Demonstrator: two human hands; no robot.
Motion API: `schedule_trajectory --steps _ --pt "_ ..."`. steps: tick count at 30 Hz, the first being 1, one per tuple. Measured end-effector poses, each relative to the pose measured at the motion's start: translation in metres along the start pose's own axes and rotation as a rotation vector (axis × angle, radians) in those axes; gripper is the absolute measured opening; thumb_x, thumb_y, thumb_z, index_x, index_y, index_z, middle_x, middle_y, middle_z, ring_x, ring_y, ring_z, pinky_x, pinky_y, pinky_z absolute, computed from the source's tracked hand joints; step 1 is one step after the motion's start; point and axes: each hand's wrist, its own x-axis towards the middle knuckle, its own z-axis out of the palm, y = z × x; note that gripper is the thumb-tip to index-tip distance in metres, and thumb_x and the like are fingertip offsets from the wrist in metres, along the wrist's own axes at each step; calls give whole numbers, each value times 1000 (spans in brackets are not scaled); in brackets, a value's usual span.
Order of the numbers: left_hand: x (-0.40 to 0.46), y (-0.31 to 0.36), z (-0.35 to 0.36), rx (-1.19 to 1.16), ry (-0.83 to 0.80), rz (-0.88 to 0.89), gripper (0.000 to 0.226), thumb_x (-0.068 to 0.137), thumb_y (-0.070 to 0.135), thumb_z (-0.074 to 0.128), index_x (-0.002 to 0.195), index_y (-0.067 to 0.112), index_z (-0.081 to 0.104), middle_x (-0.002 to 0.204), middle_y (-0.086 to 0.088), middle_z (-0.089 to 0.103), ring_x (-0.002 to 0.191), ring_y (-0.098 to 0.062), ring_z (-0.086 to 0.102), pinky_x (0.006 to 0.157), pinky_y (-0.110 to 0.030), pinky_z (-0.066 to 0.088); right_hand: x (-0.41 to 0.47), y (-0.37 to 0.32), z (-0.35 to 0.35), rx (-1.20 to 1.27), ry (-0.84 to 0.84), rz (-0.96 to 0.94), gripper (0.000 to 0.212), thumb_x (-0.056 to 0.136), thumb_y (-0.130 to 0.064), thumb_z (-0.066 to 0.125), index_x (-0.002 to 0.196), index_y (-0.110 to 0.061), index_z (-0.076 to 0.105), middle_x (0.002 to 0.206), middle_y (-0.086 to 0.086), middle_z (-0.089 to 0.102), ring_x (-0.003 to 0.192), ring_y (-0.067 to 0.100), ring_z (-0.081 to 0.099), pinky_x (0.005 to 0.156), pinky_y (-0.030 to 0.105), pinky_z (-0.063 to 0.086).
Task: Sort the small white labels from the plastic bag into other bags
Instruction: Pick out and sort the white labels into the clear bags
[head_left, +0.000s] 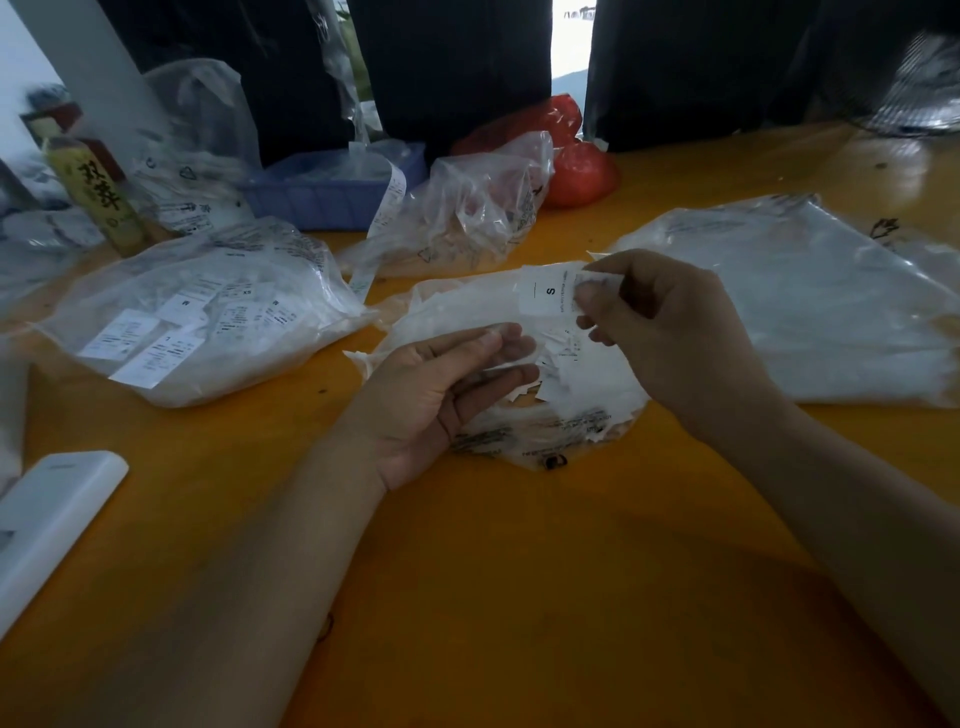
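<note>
Your right hand (670, 332) pinches a small white label printed with the letter S (548, 293) between thumb and fingertips, raised just above the central clear plastic bag of loose white labels (582, 384). That bag lies on the orange table (519, 545), directly in front of you. Your left hand (441, 400) grips the near-left edge of the same bag, thumb on top and fingers curled beneath the film.

To the left lies a clear plastic bag holding sorted white labels (202, 322), its contents visible through the film. To the right lies a flat clear plastic bag (795, 312), well apart from the central one. A crumpled clear plastic bag (467, 213) sits behind the central bag, beside a blue plastic tray (322, 197) and a red plastic bag (576, 166). A white rectangular device (52, 514) rests at the table's near-left edge.
</note>
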Motion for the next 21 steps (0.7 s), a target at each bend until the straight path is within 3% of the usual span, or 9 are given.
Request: schedule_trajectory --steps 3,6,8,11,17,21 --pt "1 0 -1 3 19 10 24 86 18 73 104 5 83 119 -19 77 111 -32 76 86 -26 62 -1 -3 2 -59 17 -101 9 103 -27 59 98 -31 65 79 3 70 75 29 66 70 50 56" --pt "2 0 -2 0 21 16 21 85 19 74 100 8 85 119 -17 77 111 -32 76 85 -25 62 -2 -1 4 -161 18 -185 7 103 -23 60 100 -28 63 74 -13 62 67 4 59 58 16 45" --pt "2 0 -2 -1 19 17 21 85 19 74 100 8 85 119 -17 77 111 -31 76 86 -25 62 -2 1 5 -204 32 -206 6 102 -21 60 102 -27 63 77 -22 58 69 -3 56 60 6 37" --pt "2 -1 -2 8 14 15 21 84 18 75 100 8 85 119 -17 77 111 -32 76 90 -28 62 -2 3 5 -244 53 -231 9 102 -21 61 107 -20 68 85 -23 61 78 -1 59 66 7 43" --pt "1 -1 0 8 19 14 20 84 19 74 96 7 85 117 -19 77 108 -32 77 85 -26 63 -1 4 5 -348 37 -349 10 100 -15 65 106 -11 72 94 -6 67 81 10 59 73 13 47" --pt "1 -1 0 20 45 27 22 85 22 74 97 7 85 115 -17 78 103 -30 78 79 -22 63 1 4 2 -408 10 -389 9 99 -13 65 104 -9 72 95 0 70 80 15 59 72 31 52"
